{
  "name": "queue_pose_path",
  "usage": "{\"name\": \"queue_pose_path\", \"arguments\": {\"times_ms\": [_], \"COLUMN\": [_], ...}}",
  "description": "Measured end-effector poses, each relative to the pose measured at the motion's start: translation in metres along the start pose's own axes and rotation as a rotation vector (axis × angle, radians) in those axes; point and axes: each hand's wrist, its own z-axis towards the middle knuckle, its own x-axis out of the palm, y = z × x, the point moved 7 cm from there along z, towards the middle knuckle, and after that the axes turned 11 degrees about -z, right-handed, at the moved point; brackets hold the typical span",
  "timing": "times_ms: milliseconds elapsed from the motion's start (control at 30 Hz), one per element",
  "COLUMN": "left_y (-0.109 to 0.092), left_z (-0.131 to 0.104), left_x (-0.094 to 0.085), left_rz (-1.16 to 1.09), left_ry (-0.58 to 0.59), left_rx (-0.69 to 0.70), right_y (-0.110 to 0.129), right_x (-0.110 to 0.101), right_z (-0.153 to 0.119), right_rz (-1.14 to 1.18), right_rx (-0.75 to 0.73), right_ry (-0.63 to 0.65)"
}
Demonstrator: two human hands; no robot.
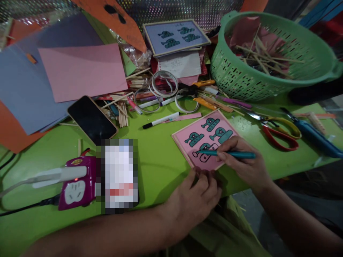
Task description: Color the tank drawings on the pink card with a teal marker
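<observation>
My right hand point(238, 160) is closed around a teal marker point(242, 155), its tip on the lower-left tank drawing of a pink card point(184, 151). Thin wooden strips frame the card, which carries several tank drawings. Most are coloured teal; the lowest one is partly teal and partly pink inside its black outline. My left hand point(199, 191) rests at the card's near edge with its fingers bent together against it; whatever its fingertips hold, if anything, is hidden.
A green basket point(241, 76) holds wooden sticks. Red-and-yellow scissors point(280, 137) and a blue tool point(316, 137) lie right. Behind are tape rolls point(164, 84) and a framed blue card point(177, 35). A dark phone point(92, 119), blurred screen point(120, 175) and purple socket point(77, 184) sit left.
</observation>
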Motion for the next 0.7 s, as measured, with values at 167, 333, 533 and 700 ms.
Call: {"name": "queue_pose_path", "arguments": {"times_ms": [167, 333, 533, 700], "left_y": [0.0007, 0.0008, 0.0015, -0.0004], "left_z": [0.0000, -0.0001, -0.0002, -0.0012], "left_x": [-0.0016, -0.0009, -0.0005, 0.0016], "left_rz": [-0.007, -0.010, -0.005, 0.004], "left_ry": [-0.044, -0.028, -0.011, 0.003], "left_rx": [-0.016, -0.015, -0.013, -0.005], "right_y": [0.0000, -0.0006, -0.0023, -0.0033], "right_x": [-0.0006, -0.0005, -0.0016, -0.0016], "right_z": [0.0004, 0.0003, 0.0002, -0.0009], "right_rz": [0.010, 0.013, 0.019, 0.021], "right_rx": [0.032, 0.077, 0.059, 0.059], "right_ry": [-0.012, -0.011, -0.025, -0.010]}}
